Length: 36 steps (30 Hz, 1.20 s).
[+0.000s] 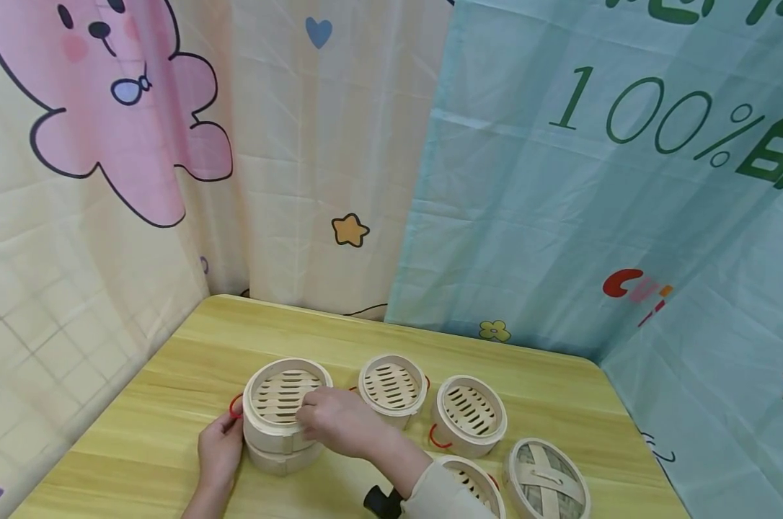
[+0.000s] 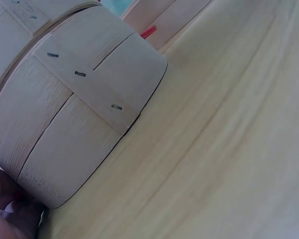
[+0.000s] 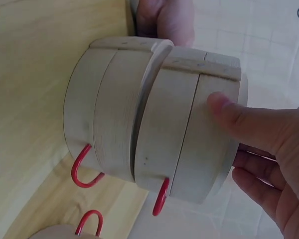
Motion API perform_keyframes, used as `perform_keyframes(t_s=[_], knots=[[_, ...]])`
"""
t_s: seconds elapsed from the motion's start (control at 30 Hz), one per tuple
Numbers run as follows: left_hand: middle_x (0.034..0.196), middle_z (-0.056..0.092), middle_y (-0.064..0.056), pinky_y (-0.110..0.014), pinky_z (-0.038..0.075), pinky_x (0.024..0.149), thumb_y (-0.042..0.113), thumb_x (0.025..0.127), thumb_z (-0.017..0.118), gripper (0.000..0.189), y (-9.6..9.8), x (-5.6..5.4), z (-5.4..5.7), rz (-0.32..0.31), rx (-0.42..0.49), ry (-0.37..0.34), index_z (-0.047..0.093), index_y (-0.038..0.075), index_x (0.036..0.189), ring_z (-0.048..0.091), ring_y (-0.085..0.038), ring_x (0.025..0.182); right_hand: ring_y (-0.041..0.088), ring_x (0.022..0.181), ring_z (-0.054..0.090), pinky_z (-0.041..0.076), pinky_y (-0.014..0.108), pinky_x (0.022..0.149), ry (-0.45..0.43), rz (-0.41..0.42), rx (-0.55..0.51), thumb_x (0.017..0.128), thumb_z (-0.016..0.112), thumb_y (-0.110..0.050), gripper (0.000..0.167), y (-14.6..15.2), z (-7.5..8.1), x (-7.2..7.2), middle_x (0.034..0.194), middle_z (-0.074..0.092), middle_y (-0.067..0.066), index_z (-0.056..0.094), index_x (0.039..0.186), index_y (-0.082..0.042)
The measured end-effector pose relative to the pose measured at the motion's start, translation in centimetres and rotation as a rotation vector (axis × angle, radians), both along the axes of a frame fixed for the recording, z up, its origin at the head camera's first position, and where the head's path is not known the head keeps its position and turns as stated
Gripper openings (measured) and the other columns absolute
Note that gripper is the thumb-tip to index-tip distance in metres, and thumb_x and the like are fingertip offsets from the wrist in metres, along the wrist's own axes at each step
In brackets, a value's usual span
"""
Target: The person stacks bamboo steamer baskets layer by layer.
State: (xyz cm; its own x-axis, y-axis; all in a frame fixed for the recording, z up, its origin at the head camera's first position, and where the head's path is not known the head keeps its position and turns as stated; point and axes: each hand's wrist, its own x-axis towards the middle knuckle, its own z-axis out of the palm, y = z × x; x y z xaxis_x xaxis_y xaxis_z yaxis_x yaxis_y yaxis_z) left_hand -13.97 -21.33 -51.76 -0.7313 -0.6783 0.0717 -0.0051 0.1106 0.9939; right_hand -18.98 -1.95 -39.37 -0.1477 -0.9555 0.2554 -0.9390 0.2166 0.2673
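Two bamboo steamer baskets stand stacked at the left of the table. My right hand [image 1: 339,424] grips the rim of the upper steamer basket [image 1: 264,430], its thumb [image 3: 229,112] on the outer wall and other fingers past the rim. The upper one sits slightly askew on the lower steamer basket [image 3: 102,109], with a narrow gap along one side. At the stack's left side my left hand [image 1: 219,454] holds the lower basket near its base, fingertips partly hidden. A red loop [image 1: 236,406] stands out from the upper basket above that hand.
Right of the stack are smaller steamer baskets: one at the back [image 1: 391,386], one further right [image 1: 469,414], and a front one [image 1: 472,476] partly behind my sleeve. A woven bamboo lid [image 1: 547,479] lies at the right. Printed curtains [image 1: 326,144] hang behind the table.
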Motion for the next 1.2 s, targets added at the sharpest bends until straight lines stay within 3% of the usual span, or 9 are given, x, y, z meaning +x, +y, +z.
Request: perform_keyframes(t_s=[0.27, 0.63, 0.87, 1.2], knots=[[0.098, 0.060, -0.030, -0.007, 0.044, 0.061, -0.007, 0.086, 0.052, 0.026, 0.10, 0.04, 0.17, 0.004, 0.012, 0.002, 0.055, -0.021, 0.108, 0.051, 0.011, 0.069, 0.005, 0.078, 0.050, 0.042, 0.012, 0.068, -0.011, -0.021, 0.055, 0.077, 0.073, -0.020, 0.009, 0.77, 0.84, -0.94, 0.080, 0.055, -0.010, 0.065, 0.081, -0.018], [0.102, 0.059, -0.030, -0.007, 0.044, 0.061, -0.004, 0.087, 0.054, 0.026, 0.23, 0.00, 0.21, 0.013, -0.008, 0.013, 0.056, -0.017, 0.110, 0.051, 0.011, 0.070, 0.005, 0.081, 0.051, 0.042, 0.012, 0.071, 0.010, 0.005, 0.074, 0.079, 0.071, -0.021, 0.007, 0.66, 0.68, -0.86, 0.083, 0.057, -0.010, 0.065, 0.082, -0.019], [0.101, 0.060, -0.025, -0.006, 0.042, 0.063, 0.001, 0.088, 0.057, 0.025, 0.31, -0.13, 0.30, 0.033, -0.068, -0.004, 0.060, -0.013, 0.108, 0.050, 0.014, 0.072, 0.005, 0.082, 0.051, 0.042, 0.012, 0.070, 0.040, 0.029, 0.066, 0.077, 0.072, -0.019, 0.009, 0.61, 0.50, -0.92, 0.080, 0.056, -0.011, 0.063, 0.079, -0.020], [0.101, 0.060, -0.025, -0.006, 0.043, 0.063, -0.002, 0.087, 0.056, 0.024, 0.33, -0.20, 0.28, 0.027, -0.049, 0.000, 0.059, -0.016, 0.107, 0.054, 0.010, 0.074, 0.005, 0.084, 0.052, 0.043, 0.013, 0.071, 0.045, 0.023, 0.051, 0.078, 0.069, -0.026, 0.006, 0.61, 0.40, -0.58, 0.083, 0.059, -0.012, 0.065, 0.081, -0.021]])
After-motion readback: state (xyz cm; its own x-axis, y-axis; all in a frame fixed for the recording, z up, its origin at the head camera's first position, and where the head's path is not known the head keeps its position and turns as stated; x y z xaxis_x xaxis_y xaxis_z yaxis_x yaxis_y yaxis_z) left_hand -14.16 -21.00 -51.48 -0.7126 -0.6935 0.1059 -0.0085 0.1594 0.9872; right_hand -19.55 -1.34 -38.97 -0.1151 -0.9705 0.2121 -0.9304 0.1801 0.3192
